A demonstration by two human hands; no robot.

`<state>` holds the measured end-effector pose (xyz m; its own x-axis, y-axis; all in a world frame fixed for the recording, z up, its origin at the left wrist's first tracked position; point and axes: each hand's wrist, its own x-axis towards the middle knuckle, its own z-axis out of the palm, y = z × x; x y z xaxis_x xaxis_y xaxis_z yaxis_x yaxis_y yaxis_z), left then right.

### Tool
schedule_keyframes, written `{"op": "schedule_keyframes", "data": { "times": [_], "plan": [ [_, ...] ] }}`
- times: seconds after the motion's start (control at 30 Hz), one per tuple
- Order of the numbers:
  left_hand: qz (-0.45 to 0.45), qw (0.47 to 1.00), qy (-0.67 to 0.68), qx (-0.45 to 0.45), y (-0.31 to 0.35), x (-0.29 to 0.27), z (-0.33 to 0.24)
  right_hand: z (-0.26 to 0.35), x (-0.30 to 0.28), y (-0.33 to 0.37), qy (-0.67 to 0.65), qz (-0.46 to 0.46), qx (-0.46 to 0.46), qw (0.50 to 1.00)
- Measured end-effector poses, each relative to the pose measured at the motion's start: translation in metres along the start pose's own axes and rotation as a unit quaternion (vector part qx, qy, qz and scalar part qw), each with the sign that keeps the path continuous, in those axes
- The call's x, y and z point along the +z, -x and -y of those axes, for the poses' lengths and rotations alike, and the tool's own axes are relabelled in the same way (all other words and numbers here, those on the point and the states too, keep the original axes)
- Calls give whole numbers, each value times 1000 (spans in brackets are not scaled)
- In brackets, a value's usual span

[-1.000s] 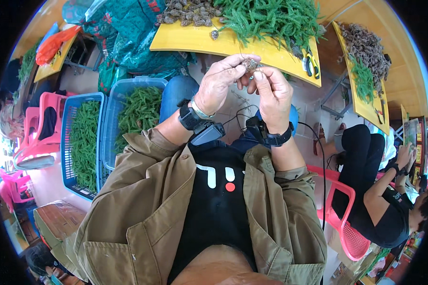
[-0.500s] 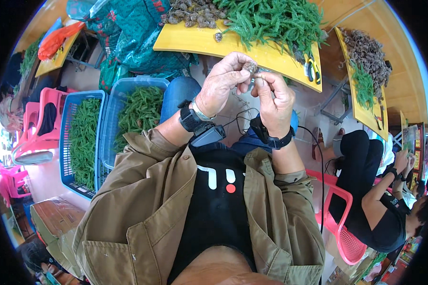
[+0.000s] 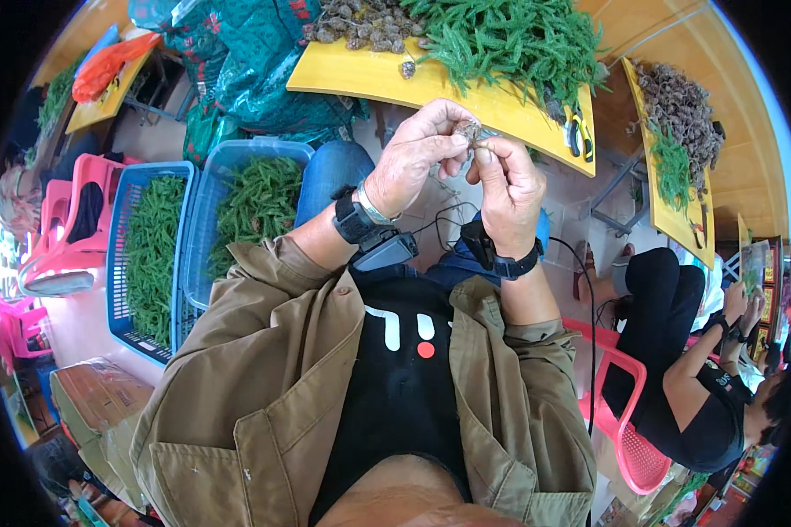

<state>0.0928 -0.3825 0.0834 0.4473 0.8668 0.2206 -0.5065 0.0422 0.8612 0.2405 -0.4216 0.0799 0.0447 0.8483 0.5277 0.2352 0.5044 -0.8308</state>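
Note:
Between my fingertips, just short of the yellow table (image 3: 369,75), is a small brown pine cone (image 3: 468,132). My left hand (image 3: 416,160) grips it from the left with thumb and fingers. Close against its lower right side, my right hand (image 3: 507,176) pinches with thumb and forefinger at something thin that I cannot make out. On the table beyond my hands lie a heap of green artificial fir sprigs (image 3: 510,44) and a pile of brown pine cones (image 3: 365,25). One single cone (image 3: 408,68) sits apart near the table edge.
Yellow-and-black scissors (image 3: 580,133) lie at the table's right end. To my left stand a blue basket (image 3: 190,189) and a clear blue tub (image 3: 303,156) of green sprigs. A black cable (image 3: 594,351) hangs at my right. Another person (image 3: 694,378) sits there beside a pink chair (image 3: 637,439).
Both hands stay nearly in place, with the cone turned slightly between the fingers. The person at the right has shifted their hands a little.

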Motion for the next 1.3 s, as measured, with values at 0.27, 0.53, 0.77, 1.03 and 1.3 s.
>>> {"op": "schedule_keyframes", "data": {
  "times": [0.27, 0.53, 0.77, 1.03, 1.3],
  "plan": [
    [0, 1000, 0, 4, -1, -2, 2, -1, 1, 1, 7, -1, -1, 1000],
    [4, 1000, -6, 2, -1, -3, 4, -3, -1, 1, -24, -3, 24, 999],
    [31, 999, 20, -29, -3, -7, 6, -7, 0, 1, 7, -23, -5, 1000],
    [13, 1000, 2, -19, -4, 4, 9, -1, 3, 0, 109, -76, -82, 988],
    [18, 999, 18, -24, -8, 4, 13, -6, -3, 0, 17, -59, -9, 998]
  ]
}}
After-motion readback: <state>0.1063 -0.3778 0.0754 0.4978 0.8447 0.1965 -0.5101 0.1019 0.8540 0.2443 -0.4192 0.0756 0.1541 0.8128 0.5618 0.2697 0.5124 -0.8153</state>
